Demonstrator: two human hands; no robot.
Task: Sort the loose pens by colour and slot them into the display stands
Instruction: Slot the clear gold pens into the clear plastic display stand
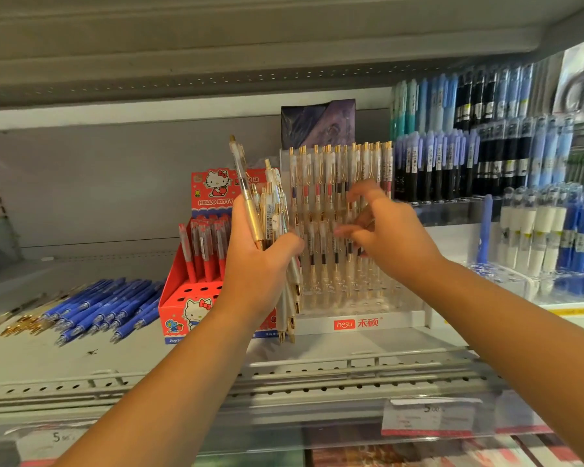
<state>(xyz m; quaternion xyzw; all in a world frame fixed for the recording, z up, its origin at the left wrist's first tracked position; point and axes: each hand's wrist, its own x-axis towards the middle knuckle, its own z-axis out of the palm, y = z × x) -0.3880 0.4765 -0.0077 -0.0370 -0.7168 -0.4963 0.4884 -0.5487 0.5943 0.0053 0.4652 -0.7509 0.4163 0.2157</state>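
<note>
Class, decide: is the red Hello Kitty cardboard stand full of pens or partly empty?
Partly empty. The red Hello Kitty cardboard stand has bare holes in its front tier; red pens stand only behind them.

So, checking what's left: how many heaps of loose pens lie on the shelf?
2. A heap of blue plastic pens beside the red cardboard Hello Kitty stand, and a smaller heap of gold-tipped pens at the far left. More may lie outside the view.
</note>
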